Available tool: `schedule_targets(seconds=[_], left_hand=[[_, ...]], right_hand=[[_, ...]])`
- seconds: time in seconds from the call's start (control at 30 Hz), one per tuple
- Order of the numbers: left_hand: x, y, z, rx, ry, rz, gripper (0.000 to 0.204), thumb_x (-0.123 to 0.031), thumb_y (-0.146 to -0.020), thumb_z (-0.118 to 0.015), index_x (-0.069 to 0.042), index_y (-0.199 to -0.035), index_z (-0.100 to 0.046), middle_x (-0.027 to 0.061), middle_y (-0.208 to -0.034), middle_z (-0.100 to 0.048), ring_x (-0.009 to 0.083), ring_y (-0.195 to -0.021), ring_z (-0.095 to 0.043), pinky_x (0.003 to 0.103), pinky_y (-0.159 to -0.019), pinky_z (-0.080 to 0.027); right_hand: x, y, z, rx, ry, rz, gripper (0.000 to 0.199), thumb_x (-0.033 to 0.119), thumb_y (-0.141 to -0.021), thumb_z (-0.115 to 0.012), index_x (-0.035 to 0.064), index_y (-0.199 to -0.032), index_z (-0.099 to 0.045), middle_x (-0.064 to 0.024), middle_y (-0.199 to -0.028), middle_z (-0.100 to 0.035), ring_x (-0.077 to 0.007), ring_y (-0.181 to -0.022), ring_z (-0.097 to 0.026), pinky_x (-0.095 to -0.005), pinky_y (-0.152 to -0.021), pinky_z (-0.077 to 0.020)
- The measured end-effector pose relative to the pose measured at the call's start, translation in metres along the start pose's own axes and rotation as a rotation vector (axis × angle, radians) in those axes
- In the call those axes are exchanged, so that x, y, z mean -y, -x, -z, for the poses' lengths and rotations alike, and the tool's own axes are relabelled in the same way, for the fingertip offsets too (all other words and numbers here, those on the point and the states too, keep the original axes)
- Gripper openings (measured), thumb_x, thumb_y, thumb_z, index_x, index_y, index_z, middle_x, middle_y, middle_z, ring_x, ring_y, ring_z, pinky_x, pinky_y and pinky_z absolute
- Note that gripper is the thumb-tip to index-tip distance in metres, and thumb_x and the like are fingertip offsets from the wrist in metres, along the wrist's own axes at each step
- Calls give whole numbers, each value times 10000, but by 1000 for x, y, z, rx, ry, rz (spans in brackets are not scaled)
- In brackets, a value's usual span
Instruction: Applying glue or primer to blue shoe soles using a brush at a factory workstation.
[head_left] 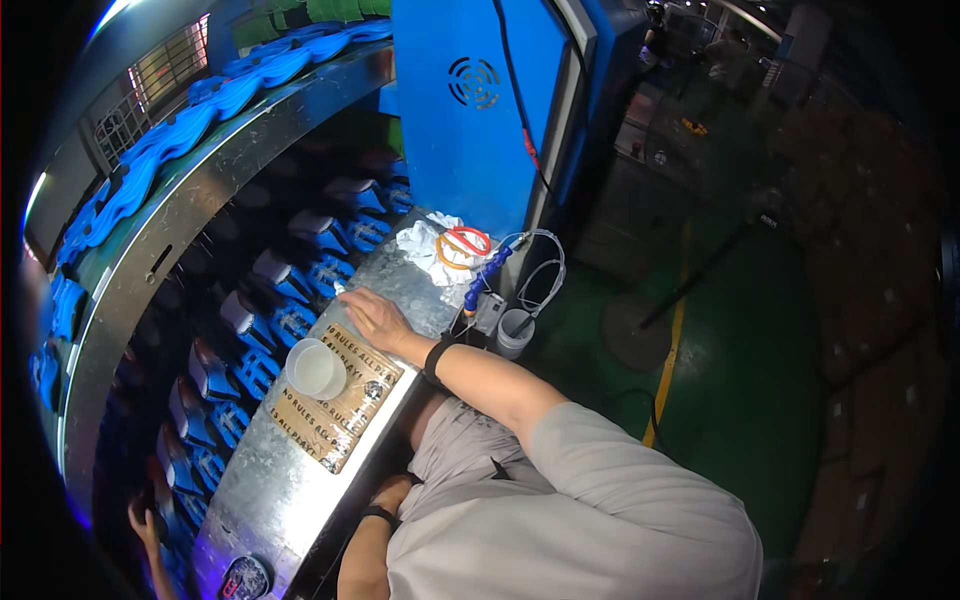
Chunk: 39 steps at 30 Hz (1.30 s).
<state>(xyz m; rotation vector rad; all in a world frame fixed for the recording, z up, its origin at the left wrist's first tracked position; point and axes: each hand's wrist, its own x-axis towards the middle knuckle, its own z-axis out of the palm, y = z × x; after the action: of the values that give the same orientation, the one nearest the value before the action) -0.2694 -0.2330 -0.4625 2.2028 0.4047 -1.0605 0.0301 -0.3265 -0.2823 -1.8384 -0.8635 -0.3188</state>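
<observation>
My right hand [375,318] lies palm down, fingers spread, on a metal shelf [275,480]; a small white bit lies at its fingertips. A dark band circles that wrist. Just below the hand a white cup [316,368] stands on a printed piece of cardboard [340,415]. My left forearm comes up from the lower edge with a dark wrist band. My left hand [396,490] is tucked between the shelf edge and my lap, mostly hidden.
Past my right hand lie a white rag [420,245], orange and red rings [462,243], a blue air gun [487,272] with a clear hose, and a white pot [514,330]. Blue moulds [300,290] circle below the shelf. Another person's hand [145,520] shows at lower left.
</observation>
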Motion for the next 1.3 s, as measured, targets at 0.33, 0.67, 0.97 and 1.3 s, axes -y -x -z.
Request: schedule_targets(seconds=[0.33,0.67,0.97,1.3], left_hand=[[41,-9,-27,60,-229,-544,510,-344,-945,-489,-42,-1345,-582,189,-1351,-594,332,-1266,-551,385,-1072,-420],[34,18,-24,28,-40,-555,420,-295,-989,-428,-63,-1270,-638,174,-1345,-607,291,-1271,-561,346,-1087,-382],[20,13,-34,-57,158,-302,454,-344,-950,-502,-9,-1208,-667,212,-1277,-638,342,-1226,-589,417,-1028,-440],[6,24,-18,29,2,-319,451,-300,-967,-482,-11,-1284,-622,233,-1325,-601,363,-1265,-554,434,-1057,-434]], right_hand=[[3,-5,-4,20,13,16,232,201,-975,-553,108,-1176,-626,-127,-1099,-617,-356,-1014,-624,-430,-866,-517],[6,-3,-11,91,-94,6,291,168,-955,-585,85,-1228,-643,-178,-1118,-634,-364,-1028,-617,-423,-900,-493],[6,-1,5,94,-12,22,273,109,-929,-573,38,-1182,-644,-172,-1092,-639,-355,-1030,-618,-396,-907,-481],[-4,-3,0,111,13,52,255,90,-957,-533,27,-1183,-632,-176,-1114,-625,-370,-1059,-600,-411,-921,-462]])
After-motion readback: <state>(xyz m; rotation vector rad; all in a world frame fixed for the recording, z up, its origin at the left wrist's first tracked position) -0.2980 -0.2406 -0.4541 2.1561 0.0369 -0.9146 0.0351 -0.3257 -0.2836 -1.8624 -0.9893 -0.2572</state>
